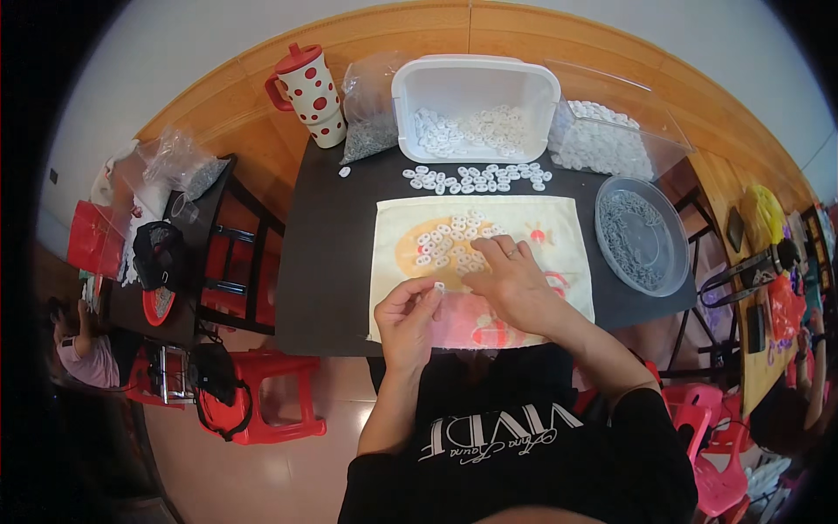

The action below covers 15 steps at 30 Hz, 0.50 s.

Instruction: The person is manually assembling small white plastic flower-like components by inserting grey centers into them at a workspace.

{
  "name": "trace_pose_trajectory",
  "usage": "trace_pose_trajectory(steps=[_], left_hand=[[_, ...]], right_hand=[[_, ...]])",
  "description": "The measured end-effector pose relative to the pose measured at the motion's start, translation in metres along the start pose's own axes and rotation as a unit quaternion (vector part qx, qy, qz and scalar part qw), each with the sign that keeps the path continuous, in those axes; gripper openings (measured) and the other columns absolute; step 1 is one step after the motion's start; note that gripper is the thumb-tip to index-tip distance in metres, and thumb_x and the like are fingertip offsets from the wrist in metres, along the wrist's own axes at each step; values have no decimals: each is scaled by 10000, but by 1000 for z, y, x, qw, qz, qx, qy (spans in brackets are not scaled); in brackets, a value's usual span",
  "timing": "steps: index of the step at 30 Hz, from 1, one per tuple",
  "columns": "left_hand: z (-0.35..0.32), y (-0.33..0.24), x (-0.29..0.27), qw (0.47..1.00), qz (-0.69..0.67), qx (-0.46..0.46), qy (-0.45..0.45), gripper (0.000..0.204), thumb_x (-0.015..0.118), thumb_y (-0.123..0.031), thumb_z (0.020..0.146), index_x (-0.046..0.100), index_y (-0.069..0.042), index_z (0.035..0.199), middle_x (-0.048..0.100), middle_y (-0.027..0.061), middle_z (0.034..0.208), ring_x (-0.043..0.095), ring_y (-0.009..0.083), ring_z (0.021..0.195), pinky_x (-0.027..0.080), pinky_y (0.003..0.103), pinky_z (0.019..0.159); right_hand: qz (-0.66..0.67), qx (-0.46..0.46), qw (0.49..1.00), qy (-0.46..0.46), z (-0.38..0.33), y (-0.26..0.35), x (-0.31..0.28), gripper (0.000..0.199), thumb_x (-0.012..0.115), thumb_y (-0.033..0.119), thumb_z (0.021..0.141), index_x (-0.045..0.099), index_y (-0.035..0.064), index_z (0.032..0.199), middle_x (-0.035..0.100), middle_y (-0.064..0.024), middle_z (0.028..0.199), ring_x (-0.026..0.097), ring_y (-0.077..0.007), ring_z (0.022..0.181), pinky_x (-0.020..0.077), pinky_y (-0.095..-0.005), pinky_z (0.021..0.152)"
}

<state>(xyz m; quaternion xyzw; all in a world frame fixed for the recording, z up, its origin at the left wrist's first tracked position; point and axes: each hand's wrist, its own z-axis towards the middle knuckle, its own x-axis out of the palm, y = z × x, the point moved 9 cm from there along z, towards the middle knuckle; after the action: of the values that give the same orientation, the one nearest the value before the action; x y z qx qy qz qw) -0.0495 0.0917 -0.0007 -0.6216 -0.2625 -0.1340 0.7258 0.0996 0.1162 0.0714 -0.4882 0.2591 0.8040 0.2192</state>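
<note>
Between the thumb and fingers of my left hand (407, 325) is a small white oval piece (439, 286), held at the near side of a patterned cloth (397, 218). My right hand (522, 293) reaches over the cloth from the right, thumb and fingers apart. Its fingertips are at the near right edge of a loose pile of white oval pieces (449, 237) with holes in them. Whether the fingertips touch a piece is hard to see.
More oval pieces (476, 179) lie in rows behind the cloth, before a white tub (406, 109) of them. A clear round container (650, 244) of small grey metal parts stands right; a clear bin (602, 144) sits behind. A spotted tumbler (316, 100) and a bag of metal parts (371, 131) stand back left.
</note>
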Motion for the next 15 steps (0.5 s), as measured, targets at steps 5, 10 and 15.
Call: trace_pose_trajectory(steps=[5,10,15], left_hand=[[1,4,0,1000,-14,-19,-4,154,688,74,887,695,55,1040,676,52,840,573,91,677,456,222,613],[2,6,2,1000,-1,-20,-2,124,682,60,899,695,42,1022,677,46,827,583,81,665,465,223,606],[3,5,6,999,21,-23,20,102,648,10,946,678,34,1041,714,104,882,634,131,667,476,234,555]], right_hand=[[41,-41,998,0,-8,5,-1,145,622,104,742,670,67,874,569,-128,1019,536,-312,978,430,-422,813],[6,-59,998,8,-17,13,5,174,655,98,717,649,75,889,525,-82,862,537,-265,828,450,-377,712],[11,-36,999,16,-22,13,4,162,632,79,767,668,62,924,533,-94,876,545,-303,868,448,-409,729]])
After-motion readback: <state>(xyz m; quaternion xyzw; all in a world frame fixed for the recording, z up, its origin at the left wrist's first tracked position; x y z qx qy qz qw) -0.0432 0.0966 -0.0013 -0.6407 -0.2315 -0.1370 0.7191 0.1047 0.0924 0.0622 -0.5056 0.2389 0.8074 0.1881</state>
